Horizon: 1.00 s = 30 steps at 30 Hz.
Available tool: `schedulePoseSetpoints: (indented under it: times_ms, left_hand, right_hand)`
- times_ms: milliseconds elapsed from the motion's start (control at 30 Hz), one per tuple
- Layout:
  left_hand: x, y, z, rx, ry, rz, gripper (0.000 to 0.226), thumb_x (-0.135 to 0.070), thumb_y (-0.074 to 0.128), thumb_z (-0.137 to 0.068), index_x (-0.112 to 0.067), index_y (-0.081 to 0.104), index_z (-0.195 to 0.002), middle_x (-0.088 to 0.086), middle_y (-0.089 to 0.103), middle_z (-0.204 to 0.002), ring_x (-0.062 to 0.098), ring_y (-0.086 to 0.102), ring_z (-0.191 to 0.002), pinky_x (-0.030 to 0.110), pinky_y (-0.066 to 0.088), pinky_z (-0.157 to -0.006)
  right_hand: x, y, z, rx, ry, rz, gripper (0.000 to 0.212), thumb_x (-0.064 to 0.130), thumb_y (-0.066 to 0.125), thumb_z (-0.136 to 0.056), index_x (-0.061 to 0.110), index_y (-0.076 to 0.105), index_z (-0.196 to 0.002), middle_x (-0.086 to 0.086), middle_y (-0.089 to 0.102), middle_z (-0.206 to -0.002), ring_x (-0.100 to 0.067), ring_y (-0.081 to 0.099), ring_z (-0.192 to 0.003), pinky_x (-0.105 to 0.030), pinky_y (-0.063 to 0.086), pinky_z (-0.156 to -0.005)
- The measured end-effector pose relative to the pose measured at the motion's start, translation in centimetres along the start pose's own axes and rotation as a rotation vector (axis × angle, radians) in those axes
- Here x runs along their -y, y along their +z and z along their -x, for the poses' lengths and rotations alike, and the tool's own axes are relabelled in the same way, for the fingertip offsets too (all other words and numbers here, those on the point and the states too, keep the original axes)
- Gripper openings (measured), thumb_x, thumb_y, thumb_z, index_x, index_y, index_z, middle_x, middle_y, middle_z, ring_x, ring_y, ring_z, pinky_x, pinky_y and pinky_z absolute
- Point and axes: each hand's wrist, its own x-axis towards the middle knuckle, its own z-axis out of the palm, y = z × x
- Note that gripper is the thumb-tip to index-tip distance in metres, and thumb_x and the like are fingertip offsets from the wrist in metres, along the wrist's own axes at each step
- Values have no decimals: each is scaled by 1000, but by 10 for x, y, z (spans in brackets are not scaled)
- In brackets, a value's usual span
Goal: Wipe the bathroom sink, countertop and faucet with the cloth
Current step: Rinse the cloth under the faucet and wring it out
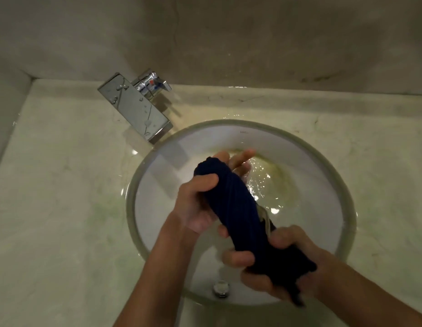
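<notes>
Dark navy cloth, twisted into a thick rope, fills the middle of my head view, held over the round white sink. It runs from about eleven o'clock, high over the bowl, down to five o'clock near the bowl's front edge. I see my left hand clenched around the upper half of the roll, thumb across the top and fingertips showing past its far end. My right hand is clamped on the lower end, fingers curled under the fabric and thumb over it. Both forearms come in from the six o'clock edge.

Under the cloth, shallow water with a yellowish tint glints in the basin floor, at about one o'clock from the roll. A small chrome fitting sits low on the near wall of the bowl at six o'clock; I think it is an overflow or drain piece, but it is too blurred to say.

At ten o'clock from the sink stands the square chrome faucet, beaded with droplets, its spout end reaching just to the rim. The pale marble countertop surrounds the bowl and looks wet near the faucet base and behind the rim at twelve o'clock.
</notes>
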Motion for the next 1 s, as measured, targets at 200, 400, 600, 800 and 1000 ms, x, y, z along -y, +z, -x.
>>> schedulePoseSetpoints:
  times_ms: [200,400,600,800,1000]
  left_hand:
    - [-1,21,-10,179,65,264,42,-21,71,-95,-13,55,-133,4,65,-87,17,66,-79,40,56,-93]
    - [-7,11,-32,-478,-125,-468,15,-10,66,-94,-11,81,-94,3,54,-62,15,52,-54,31,54,-62]
    - [25,-42,-66,-788,-170,-992,18,-3,63,-86,-3,80,-81,0,64,-51,13,59,-47,27,55,-56]
    - [41,-51,-83,-907,-391,-1487,16,-16,52,-80,-7,66,-79,3,65,-72,29,59,-66,30,46,-64]
    - [43,-32,-90,-824,-484,-1752,19,-18,58,-91,-16,45,-77,2,50,-87,33,65,-94,30,40,-75]
  right_hand:
    - [-5,12,-4,56,-26,75,39,33,66,-95,20,47,-126,7,55,-90,-1,47,-56,-12,38,-46]
    - [21,10,-26,-863,37,746,40,28,85,-80,0,59,-90,-3,56,-63,-12,47,-42,-21,37,-41]
    - [21,-55,-61,-1239,33,1021,24,21,72,-84,12,58,-67,5,58,-45,-7,50,-35,-16,37,-42]
    - [14,-80,-75,-1339,-41,1142,16,29,63,-86,13,67,-87,-4,69,-55,-12,58,-39,-28,50,-52]
    - [13,-88,-74,-1423,37,1348,37,30,52,-95,11,66,-67,7,57,-37,-6,53,-33,-35,60,-61]
